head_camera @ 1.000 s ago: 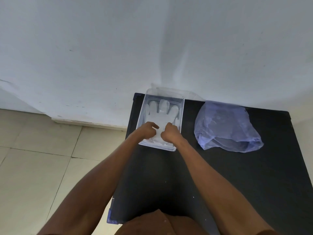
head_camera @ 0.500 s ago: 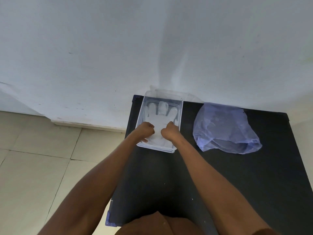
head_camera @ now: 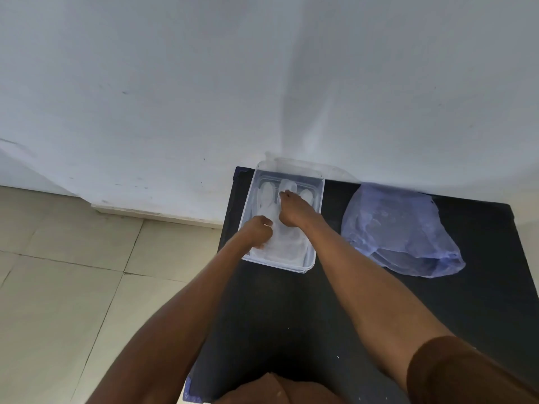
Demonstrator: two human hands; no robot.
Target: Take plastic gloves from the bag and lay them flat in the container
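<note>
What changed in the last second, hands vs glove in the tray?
The right hand slid from the near cuff end up toward the finger end of the translucent plastic glove, fingers extended, smoothing it. The left hand stayed curled on the cuff end. Clear rectangular plastic container and bluish plastic bag unchanged.

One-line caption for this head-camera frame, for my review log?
Both hands, left hand and right hand, press a plastic glove flat in the clear container; the bag lies beside it.
</note>
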